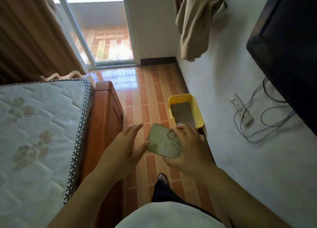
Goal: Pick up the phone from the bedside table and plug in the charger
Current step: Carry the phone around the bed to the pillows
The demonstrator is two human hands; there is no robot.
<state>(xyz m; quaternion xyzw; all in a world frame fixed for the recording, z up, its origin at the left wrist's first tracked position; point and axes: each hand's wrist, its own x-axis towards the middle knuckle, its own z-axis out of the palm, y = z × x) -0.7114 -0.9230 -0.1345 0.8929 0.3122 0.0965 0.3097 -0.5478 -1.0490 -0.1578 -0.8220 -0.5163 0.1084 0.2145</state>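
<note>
Head view.
- Pale green rectangular phone with ring holder on back point(163, 142): held mid-air above brown tiled floor point(147, 94), between bed and wall.
- Right hand point(187, 150): grip clamped on phone, fingers over right edge, thumb beneath.
- Left hand point(123, 148): grip apart, thumb tip touching phone's left edge.
- White power strip with tangled dark cables point(243, 114): on wall, well apart from phone.
- Charger plug: cannot tell which cable.
- Yellow plastic bin point(197, 111): just below phone.
- Risks, judged: one-handed hold slips, phone drops into bin or onto tiles; wrong cable picked from tangle.
</note>
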